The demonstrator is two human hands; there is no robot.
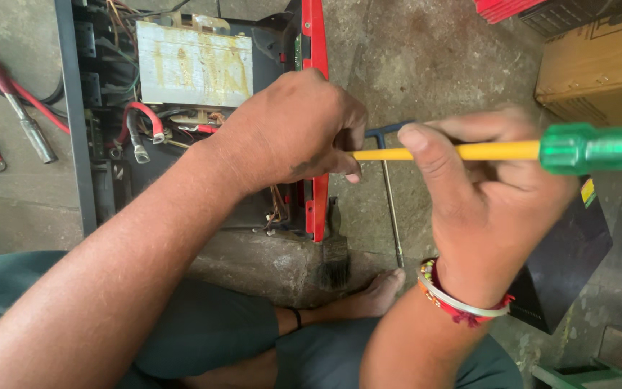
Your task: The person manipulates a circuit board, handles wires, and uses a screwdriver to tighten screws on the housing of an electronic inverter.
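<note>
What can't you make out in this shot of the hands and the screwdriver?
Head view only:
- Screwdriver tip: hidden behind the left hand.
- Its green handle: cut off by the right edge.
- What the left fingers touch on the red panel: covered by the hand.
- Wiring beside the transformer: too small to trace.
- Cardboard box: cut off at the right edge.

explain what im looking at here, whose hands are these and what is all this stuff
A camera worn on a person's head looks down at their own two bare hands; they sit on a concrete floor. The right hand holds a screwdriver with a yellow shaft and green handle. The left hand closes round its tip, at the red edge of an opened electrical box with wires and a rusty transformer. On the floor lie a brush, a T-handled key and a cardboard box.
</note>
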